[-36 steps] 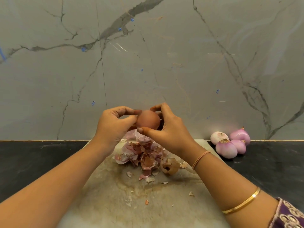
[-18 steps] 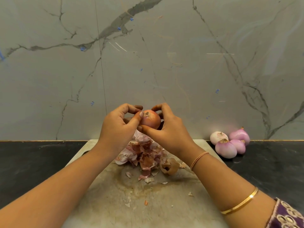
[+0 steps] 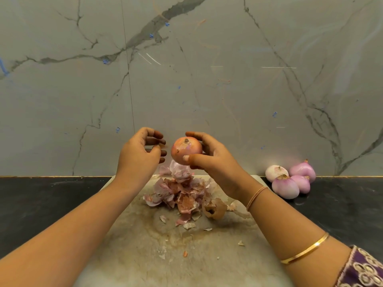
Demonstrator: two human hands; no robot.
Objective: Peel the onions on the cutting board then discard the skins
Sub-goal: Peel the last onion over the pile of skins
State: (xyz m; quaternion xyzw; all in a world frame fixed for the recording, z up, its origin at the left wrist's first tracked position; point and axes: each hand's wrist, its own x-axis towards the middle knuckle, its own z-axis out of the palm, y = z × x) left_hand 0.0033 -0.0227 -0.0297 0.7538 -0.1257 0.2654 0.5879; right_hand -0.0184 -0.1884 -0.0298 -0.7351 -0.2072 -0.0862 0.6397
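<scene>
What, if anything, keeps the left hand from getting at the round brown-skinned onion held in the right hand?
Probably nothing, so yes. The left hand hangs empty just beside the round brown-skinned onion, with only open air between. The right hand grips it from the other side, leaving the facing side bare.

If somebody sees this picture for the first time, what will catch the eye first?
First, the brown-skinned onion at the centre, gripped by the right hand above the cutting board, with the left hand beside it, fingers curled, not touching it. Next, the pile of pink and brown skins on the board below. Then the four peeled onions clustered on the dark counter at the right, against the marble wall.
</scene>
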